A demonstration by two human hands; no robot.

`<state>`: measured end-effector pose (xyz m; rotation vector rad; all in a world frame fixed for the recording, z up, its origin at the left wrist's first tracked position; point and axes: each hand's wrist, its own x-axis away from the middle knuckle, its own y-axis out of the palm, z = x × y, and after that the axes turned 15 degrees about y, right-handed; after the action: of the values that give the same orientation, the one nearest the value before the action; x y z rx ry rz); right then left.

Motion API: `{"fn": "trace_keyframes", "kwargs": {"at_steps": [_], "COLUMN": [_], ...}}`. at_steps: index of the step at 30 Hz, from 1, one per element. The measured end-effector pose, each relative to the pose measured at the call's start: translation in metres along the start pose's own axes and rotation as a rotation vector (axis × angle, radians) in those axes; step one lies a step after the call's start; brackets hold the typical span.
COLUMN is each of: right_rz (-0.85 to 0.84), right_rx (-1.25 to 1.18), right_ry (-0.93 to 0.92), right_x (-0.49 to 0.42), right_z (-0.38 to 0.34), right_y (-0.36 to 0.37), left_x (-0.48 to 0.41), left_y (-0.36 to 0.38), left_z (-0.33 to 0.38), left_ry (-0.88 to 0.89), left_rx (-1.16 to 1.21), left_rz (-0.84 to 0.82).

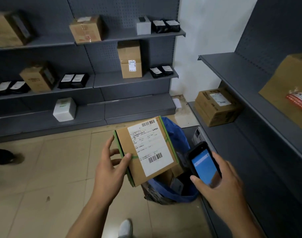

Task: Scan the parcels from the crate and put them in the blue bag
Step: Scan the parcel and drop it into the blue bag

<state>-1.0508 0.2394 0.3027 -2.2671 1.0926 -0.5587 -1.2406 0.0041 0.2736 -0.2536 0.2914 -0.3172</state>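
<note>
My left hand [110,162] grips a brown cardboard parcel [129,143] with green edges and a white barcode label, held label-up above the blue bag [177,138]. The bag stands open on the floor with several items inside, partly hidden by the parcel. My right hand [220,182] holds a black handheld scanner [204,162] with a lit blue screen, just right of the parcel. No crate is in view.
Grey shelves [134,79] line the far wall with cardboard boxes, black pouches and white packages. A second shelf unit [249,134] runs along the right with a labelled box [217,107]. A dark shoe [4,156] stands on the tiled floor at left.
</note>
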Motion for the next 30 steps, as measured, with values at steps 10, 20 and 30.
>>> {"fn": "trace_keyframes", "kwargs": {"at_steps": [10,20,30], "right_rz": [0.155,0.217,0.122], "right_rx": [0.036,-0.020,-0.034], "right_ry": [0.146,0.247,0.251], "right_x": [-0.014,-0.055,-0.148], "right_z": [-0.068,-0.055,-0.026], "right_y": [0.065,0.071,0.090], "left_x": [-0.125,-0.176,-0.216], "left_y": [-0.030,0.022,0.094], "left_z": [-0.077,-0.100,-0.119], "left_ry": [-0.025,-0.092,-0.130], "left_rx": [0.086,0.081,-0.038], "left_rz": [-0.144,-0.248,-0.342]}}
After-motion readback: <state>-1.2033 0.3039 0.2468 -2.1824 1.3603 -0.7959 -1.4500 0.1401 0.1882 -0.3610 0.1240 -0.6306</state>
